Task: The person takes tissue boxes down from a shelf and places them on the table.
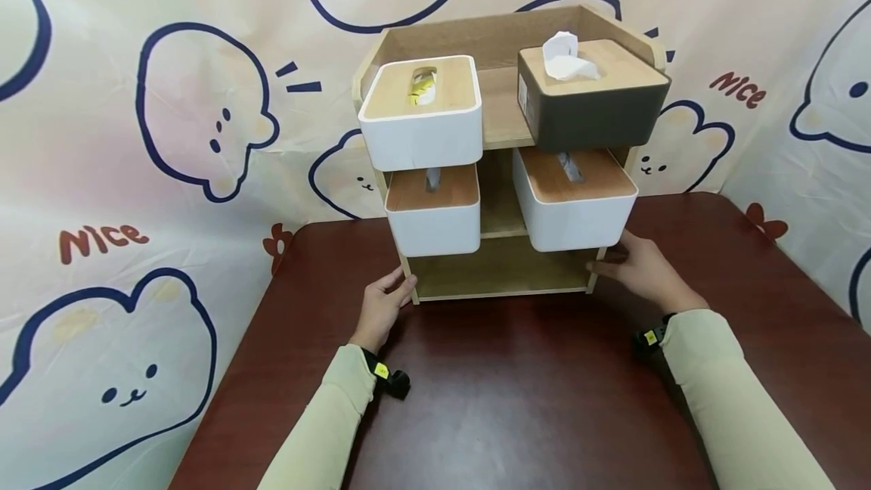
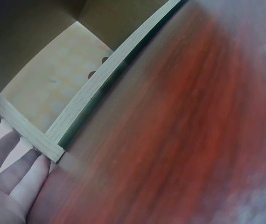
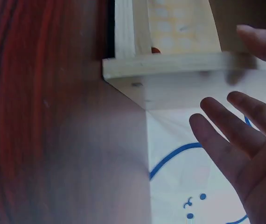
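Note:
A light wooden tiered shelf (image 1: 503,267) stands on the table with tissue boxes on it. At its lower left corner my left hand (image 1: 382,307) grips the side panel (image 2: 23,123), thumb at the front edge and fingers along the outside. On the other side, my right hand (image 1: 643,272) is around the right side panel (image 3: 184,65). Its fingers (image 3: 217,126) are extended and spread outside the panel, with the thumb on the inner side. Higher up are a white tissue box (image 1: 422,138) at left and a dark grey one (image 1: 592,116) at right.
Two more white tissue boxes with brown lids, a left one (image 1: 433,231) and a right one (image 1: 584,221), jut forward on the middle tier. The dark red table (image 1: 517,384) reaches the cartoon-printed cloth (image 1: 204,248) behind. Its right edge (image 1: 796,259) slants toward me.

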A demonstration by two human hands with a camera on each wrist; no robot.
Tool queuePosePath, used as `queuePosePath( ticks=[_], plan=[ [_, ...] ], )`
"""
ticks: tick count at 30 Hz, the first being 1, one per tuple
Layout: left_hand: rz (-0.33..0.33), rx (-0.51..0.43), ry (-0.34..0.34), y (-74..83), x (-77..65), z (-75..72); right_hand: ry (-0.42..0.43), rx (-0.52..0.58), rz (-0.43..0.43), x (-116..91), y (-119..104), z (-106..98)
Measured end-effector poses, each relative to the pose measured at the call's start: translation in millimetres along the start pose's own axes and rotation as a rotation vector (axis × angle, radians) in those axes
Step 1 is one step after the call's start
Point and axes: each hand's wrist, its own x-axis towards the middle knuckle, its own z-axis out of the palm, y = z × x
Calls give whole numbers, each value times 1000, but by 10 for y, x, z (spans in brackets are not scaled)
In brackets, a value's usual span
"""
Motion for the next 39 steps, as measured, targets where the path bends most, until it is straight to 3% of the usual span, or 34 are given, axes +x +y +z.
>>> queuePosePath(
  ticks=[8,17,24,30,39],
  plan=[
    [2,7,5,-38,-76,4,-6,-3,-2,-126,-26,-233],
    [20,-3,21,-36,-60,-11,227,-41,-61,-109,-109,-302],
    [-9,-2,12,-34,-40,4,375,-91,-137,-21,-168,-446],
    [-9,-16,-8,5,1,-11,455,-100,-202,67,-249,-588],
    [-2,2,8,2,-21,8,513,-139,-218,109,-387,-754]
  ],
)
